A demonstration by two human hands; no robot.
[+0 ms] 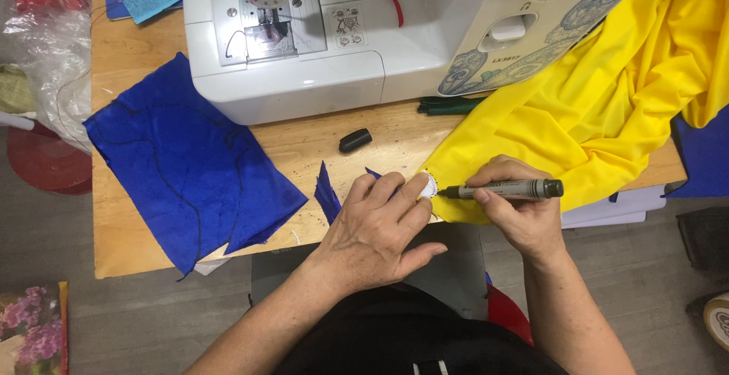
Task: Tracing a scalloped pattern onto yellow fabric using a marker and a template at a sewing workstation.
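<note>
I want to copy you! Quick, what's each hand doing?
Left hand: pressing a small white round thing onto yellow fabric.
Right hand: closed, holding a marker pen.

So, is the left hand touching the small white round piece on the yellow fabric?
Touching. The head view shows the left hand with its fingertips pressed on the small white round piece, which lies at the edge of the yellow fabric.

One sewing machine, one marker, one marker cap, two hands.

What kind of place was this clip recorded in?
Probably a home or small sewing workspace: a white sewing machine stands on a wooden table, with a cut piece of blue fabric and draped yellow fabric, which the right hand marks using a dark marker pen.
</note>
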